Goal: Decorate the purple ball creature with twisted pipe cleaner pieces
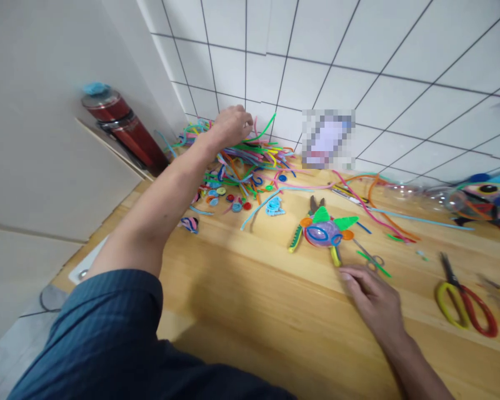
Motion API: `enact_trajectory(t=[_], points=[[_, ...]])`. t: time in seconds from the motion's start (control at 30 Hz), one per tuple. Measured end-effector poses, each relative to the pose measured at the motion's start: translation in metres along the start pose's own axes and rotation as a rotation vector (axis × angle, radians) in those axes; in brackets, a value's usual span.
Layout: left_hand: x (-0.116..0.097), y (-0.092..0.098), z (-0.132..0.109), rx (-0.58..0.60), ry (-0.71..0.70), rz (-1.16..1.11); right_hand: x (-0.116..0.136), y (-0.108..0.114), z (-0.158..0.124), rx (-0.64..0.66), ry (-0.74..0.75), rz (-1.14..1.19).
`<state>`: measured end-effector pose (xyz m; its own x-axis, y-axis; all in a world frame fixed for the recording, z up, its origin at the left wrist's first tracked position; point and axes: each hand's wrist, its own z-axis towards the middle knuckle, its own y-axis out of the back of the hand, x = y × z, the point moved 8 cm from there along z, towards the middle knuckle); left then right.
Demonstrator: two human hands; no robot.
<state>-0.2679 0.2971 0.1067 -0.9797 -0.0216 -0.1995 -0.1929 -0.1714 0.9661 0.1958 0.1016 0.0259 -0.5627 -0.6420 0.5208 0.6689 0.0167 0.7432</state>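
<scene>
Pipe cleaners (250, 153) lay tangled at the far edge of the table (254, 311), against the wall (358, 44). The left hand (232, 123) sat on them, fingers curled down; whether it pinched one could not be told. The right hand (373, 294) lay loosely spread, holding nothing, just beside the figure (323, 230). Picking seemed in hand; freeing one stem would need a clean pinch. Bare wood lay open between the arms.

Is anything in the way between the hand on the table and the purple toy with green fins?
No, nothing visible. The right hand rests on the wooden table just below the purple pipe-cleaner creature with green fins, nearly touching its yellow-green tail.
</scene>
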Motion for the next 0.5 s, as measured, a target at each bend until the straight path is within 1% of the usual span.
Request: enact_trajectory(t=[0.13,0.2,0.27,0.33,0.37,0.43,0.5], points=[[0.019,-0.032,-0.016,0.222,-0.016,0.196,-0.004,-0.002,-0.001,0.019,-0.021,0.024],[0.023,-0.042,-0.022,0.258,-0.027,0.236,-0.005,-0.003,-0.001,0.022,-0.031,0.026],[0.024,-0.045,-0.024,0.266,-0.027,0.238,-0.004,-0.002,0.000,0.017,-0.030,0.021],[0.026,-0.036,-0.020,0.245,0.014,0.242,-0.003,-0.002,0.000,0.015,-0.021,0.016],[0.026,-0.027,-0.017,0.221,0.038,0.245,-0.002,-0.002,0.001,0.017,-0.013,0.013],[0.024,-0.005,-0.010,0.178,0.047,0.237,-0.001,-0.002,0.001,0.016,0.002,0.005],[0.018,0.019,-0.004,0.142,0.012,0.214,-0.001,-0.002,0.001,0.015,0.012,-0.003]])
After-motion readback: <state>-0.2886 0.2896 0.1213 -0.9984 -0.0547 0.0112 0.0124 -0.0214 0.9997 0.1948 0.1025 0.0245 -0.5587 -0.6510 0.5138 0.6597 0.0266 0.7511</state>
